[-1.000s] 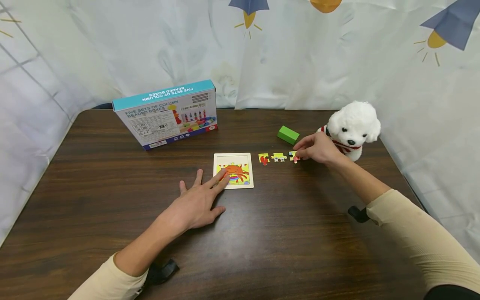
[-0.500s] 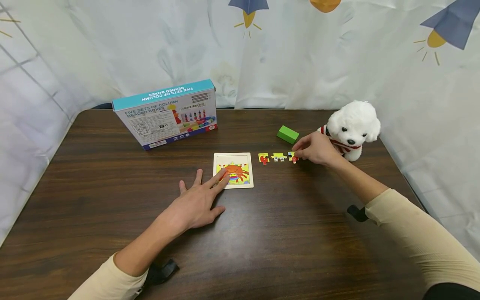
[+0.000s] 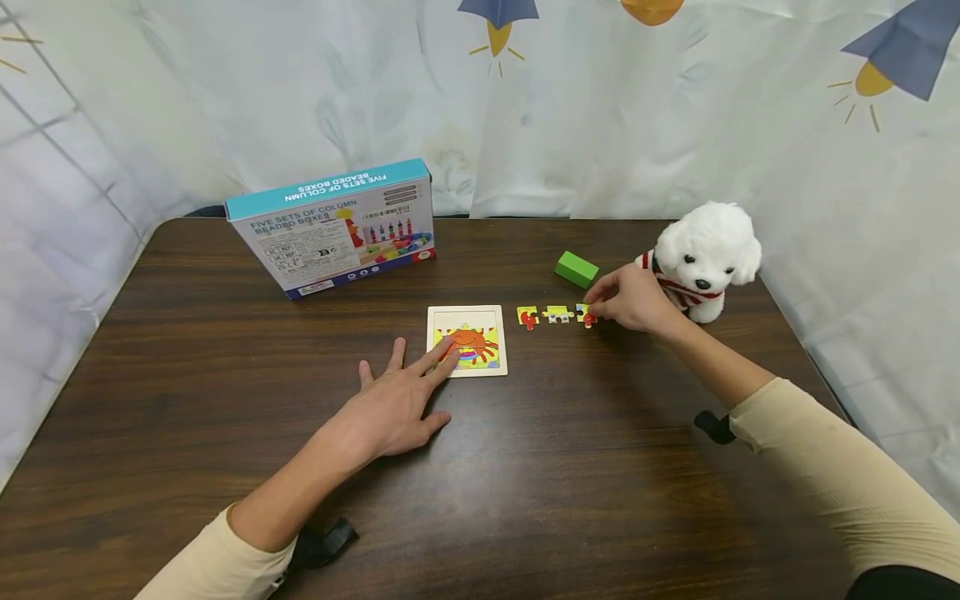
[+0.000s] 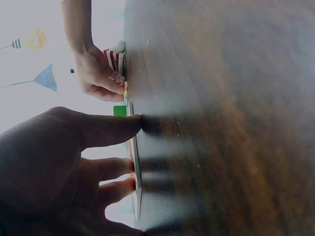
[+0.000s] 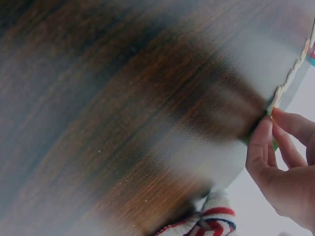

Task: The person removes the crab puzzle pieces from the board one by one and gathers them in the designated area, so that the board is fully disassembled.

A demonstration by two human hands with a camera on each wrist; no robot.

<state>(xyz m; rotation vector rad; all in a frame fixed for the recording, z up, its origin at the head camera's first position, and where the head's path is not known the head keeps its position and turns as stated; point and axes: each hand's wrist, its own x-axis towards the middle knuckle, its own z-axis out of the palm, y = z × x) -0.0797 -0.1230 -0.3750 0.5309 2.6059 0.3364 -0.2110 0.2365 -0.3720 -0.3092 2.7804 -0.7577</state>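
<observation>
A wooden tray puzzle (image 3: 503,367) with a red crab picture lies flat near the middle of the table; the top of its inset shows bare wood. My left hand (image 3: 401,408) is spread, two fingertips resting on the tray's left part. To the tray's right, three jigsaw pieces lie in a row: a left piece (image 3: 528,317), a middle piece (image 3: 557,314) and a right piece (image 3: 584,315). The thumb and fingers of my right hand (image 3: 636,298) pinch the right piece at its outer edge, as the right wrist view (image 5: 290,152) also shows.
Just behind the pieces sits a green block (image 3: 576,270). A white plush dog (image 3: 705,258) in a striped garment stands at the right, close to my right hand. At the back left a toy box (image 3: 337,233) stands upright. A white curtain (image 3: 585,117) hangs behind the table (image 3: 525,483).
My right hand has slid the right jigsaw piece slightly left, closer to the middle piece. The left hand and the tray have stayed put.
</observation>
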